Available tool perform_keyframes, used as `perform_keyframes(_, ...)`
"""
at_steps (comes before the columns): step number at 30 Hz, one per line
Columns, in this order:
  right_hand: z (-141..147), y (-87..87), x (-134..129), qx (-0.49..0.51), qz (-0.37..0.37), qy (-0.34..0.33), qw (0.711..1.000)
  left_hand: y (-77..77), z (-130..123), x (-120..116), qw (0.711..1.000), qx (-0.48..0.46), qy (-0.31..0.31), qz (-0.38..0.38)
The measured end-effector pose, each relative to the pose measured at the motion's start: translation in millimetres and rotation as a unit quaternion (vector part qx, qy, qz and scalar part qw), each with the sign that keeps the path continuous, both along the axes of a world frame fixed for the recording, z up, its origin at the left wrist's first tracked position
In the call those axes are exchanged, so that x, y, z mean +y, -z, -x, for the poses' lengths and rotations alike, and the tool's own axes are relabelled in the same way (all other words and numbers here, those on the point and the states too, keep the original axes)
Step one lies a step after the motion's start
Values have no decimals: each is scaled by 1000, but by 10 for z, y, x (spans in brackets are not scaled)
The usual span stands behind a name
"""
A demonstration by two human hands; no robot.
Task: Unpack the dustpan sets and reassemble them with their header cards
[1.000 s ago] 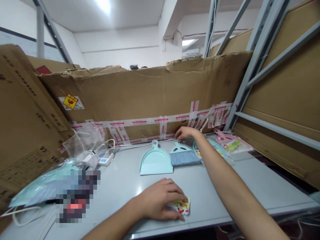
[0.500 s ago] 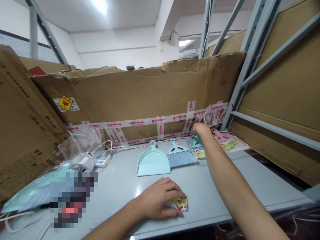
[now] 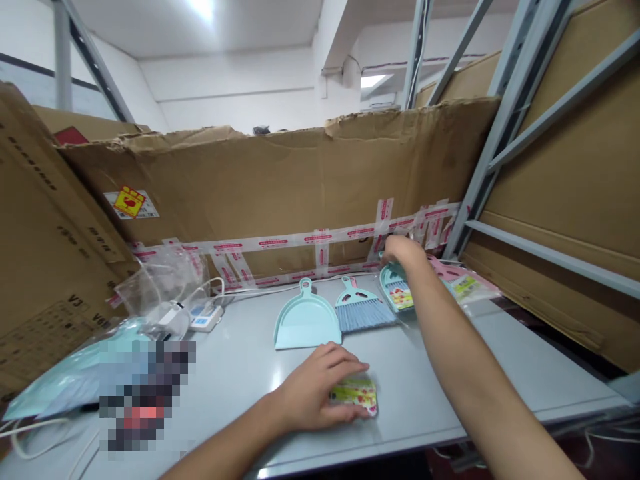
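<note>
Right of the smooth, rounded mint dustpan (image 3: pixel 307 323) I see a bristly brush (image 3: pixel 365 316), then a wrapped set (image 3: pixel 400 295) at my right hand (image 3: pixel 406 253), whose grip I can't tell. In front, my left hand (image 3: pixel 320 387) spreads over a printed card (image 3: pixel 353 393) on the grey tabletop (image 3: pixel 235 373). Behind rises torn-edged cardboard (image 3: pixel 280 187); leftward, a carton (image 3: pixel 50 253) reads "V3".

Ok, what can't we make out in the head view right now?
All head view:
Right hand: fingertips and any grip, hidden by the hand's back.
Packaged turquoise set: right part, behind the right forearm.
Printed card: left end, under the left hand; print too small.
Dark-and-red thing, left: shape, lost in pixelation.
</note>
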State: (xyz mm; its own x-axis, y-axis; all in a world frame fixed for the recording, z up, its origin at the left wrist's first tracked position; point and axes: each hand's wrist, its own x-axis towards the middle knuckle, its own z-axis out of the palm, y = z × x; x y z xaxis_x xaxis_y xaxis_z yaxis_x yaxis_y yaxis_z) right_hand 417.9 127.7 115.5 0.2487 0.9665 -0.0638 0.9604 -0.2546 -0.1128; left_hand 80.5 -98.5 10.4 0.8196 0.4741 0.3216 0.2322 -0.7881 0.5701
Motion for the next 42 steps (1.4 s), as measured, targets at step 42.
perform_keyframes(42,1346,-128,-298,311,-177,-395,846,-42,471,751,762,-444,-412,228)
